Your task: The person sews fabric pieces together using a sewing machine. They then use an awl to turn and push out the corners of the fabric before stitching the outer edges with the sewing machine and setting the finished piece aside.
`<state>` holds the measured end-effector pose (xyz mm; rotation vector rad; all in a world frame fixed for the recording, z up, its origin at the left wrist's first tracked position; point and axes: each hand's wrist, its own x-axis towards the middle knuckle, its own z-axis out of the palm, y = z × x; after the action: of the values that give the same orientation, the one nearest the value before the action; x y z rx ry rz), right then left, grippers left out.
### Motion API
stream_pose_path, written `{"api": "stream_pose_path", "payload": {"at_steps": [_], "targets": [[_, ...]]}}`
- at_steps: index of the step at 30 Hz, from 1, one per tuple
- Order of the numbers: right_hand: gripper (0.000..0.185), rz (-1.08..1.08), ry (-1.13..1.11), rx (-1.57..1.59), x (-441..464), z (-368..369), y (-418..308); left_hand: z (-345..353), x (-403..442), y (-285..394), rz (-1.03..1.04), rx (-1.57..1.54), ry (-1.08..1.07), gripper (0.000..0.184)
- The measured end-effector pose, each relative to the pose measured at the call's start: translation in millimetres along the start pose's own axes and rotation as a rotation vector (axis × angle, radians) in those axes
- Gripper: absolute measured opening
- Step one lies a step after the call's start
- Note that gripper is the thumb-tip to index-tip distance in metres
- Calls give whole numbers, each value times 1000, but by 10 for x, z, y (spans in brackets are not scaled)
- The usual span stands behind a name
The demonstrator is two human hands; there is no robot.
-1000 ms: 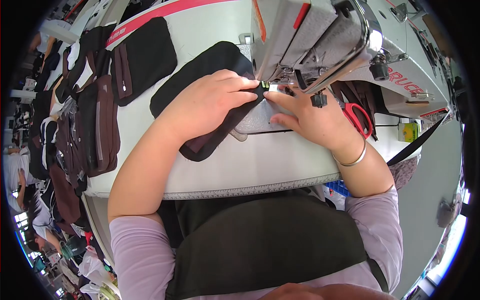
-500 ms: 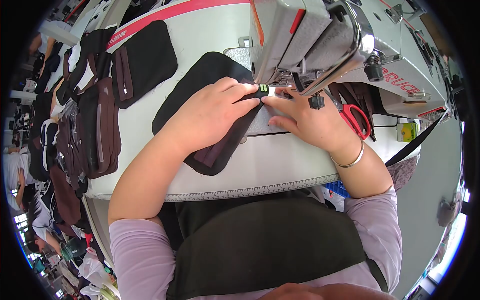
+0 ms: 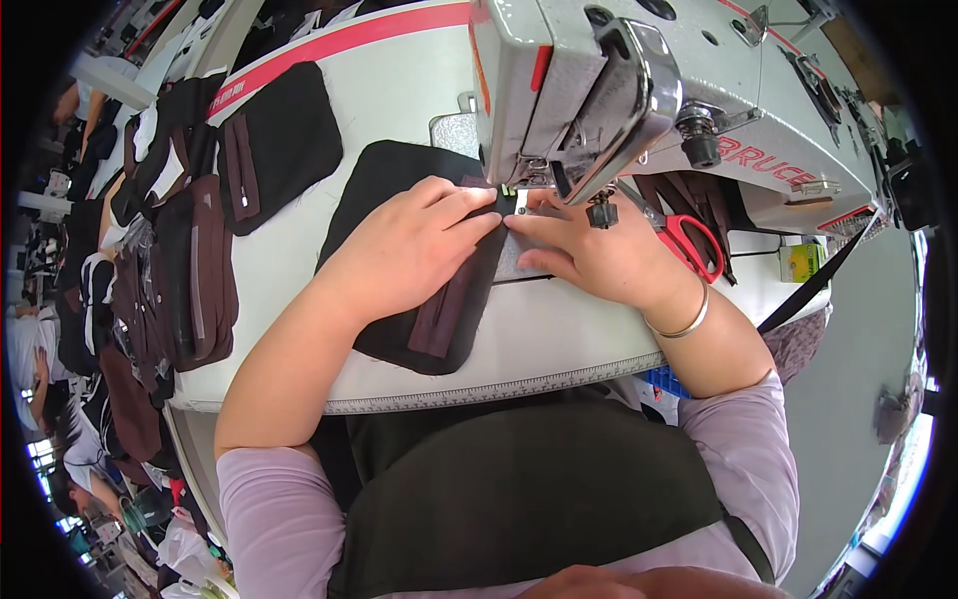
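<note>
A black fabric panel [image 3: 364, 185] with a dark brown zipper strip [image 3: 439, 314] lies on the sewing machine's bed, its right edge under the needle area. My left hand [image 3: 404, 245] rests palm down on this panel, fingers stretched toward the presser foot. A small patch with light green marks [image 3: 507, 191] shows just beyond those fingertips. My right hand [image 3: 599, 250] is beside the panel's right edge, index finger touching or nearly touching it, thumb apart. The machine head [image 3: 559, 100] partly hides the right hand's other fingers.
Red-handled scissors [image 3: 694, 245] lie right of my right hand, near dark strips under the machine arm. A yellow-green box [image 3: 798, 263] stands farther right. Another black panel [image 3: 284, 140] and a pile of zippered pieces [image 3: 205, 270] lie left. A measuring tape [image 3: 499, 391] runs along the front edge.
The panel has turned slightly, showing more of its zipper strip. Both hands stay close to the needle area. The whole view has shifted a little.
</note>
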<state>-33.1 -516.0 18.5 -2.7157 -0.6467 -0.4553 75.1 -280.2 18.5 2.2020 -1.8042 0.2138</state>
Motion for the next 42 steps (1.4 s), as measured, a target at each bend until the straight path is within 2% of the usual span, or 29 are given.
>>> {"api": "stream_pose_path", "payload": {"at_steps": [3,5,10,17,20,22,25,37,39,41,42], "targets": [[39,-27,43,-26,-14,7,11,-28,6,70,-18,1,-4,38],[39,-32,51,-35,-24,10,11,-31,4,93,-40,-20,-15,47],[43,-60,64,-48,-19,17,34,-52,3,157,-54,51,-61,48],[45,24,-21,-78,-10,24,68,14,16,302,-127,156,-74,64],[42,-39,-2,-95,11,-10,42,29,11,306,-122,162,-72,64],[36,-125,54,60,14,22,48,44,8,322,-125,153,-68,65],[31,-133,-41,85,27,-4,51,41,18,368,-138,138,-69,66],[26,-119,-6,88,34,-9,74,79,21,385,-171,164,-6,68],[25,-136,-10,79,38,-57,107,33,-2,416,-150,94,-55,68],[23,-253,-90,283,41,-77,146,28,-14,422,-138,65,-49,68],[23,-252,-93,278,38,-78,149,24,-21,419,-127,38,-53,67]]}}
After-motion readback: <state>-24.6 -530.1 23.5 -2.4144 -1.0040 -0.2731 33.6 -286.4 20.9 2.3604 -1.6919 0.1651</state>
